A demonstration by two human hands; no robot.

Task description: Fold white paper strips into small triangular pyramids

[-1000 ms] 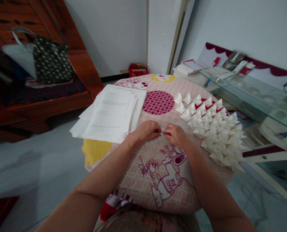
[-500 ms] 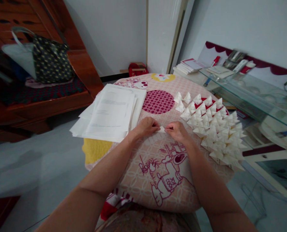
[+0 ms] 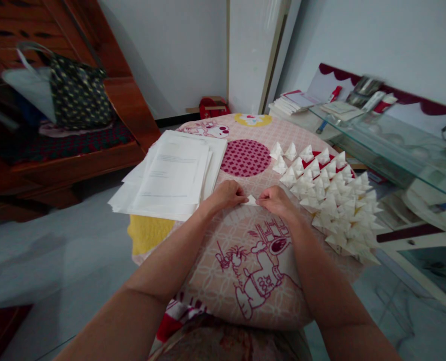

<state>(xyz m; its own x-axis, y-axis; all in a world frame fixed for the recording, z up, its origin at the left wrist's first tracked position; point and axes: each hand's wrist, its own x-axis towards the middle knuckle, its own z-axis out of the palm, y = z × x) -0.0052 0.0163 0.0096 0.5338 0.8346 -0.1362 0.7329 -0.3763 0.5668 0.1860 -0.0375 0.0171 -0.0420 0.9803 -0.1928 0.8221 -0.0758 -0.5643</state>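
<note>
One folded paper (image 3: 251, 201) is sitting mid-frame over the cloth (image 3: 211, 296); left hand (image 3: 228, 194) and right hand (image 3: 275, 200) are pinching its opposite ends. From my remote seat I'm judging it light, crisp, easily creased, not slippery; I'm favouring the outer ends for holding.

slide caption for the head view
Both hands hold a small folded paper, printed sheets to the left, pointed paper pieces right.
</note>
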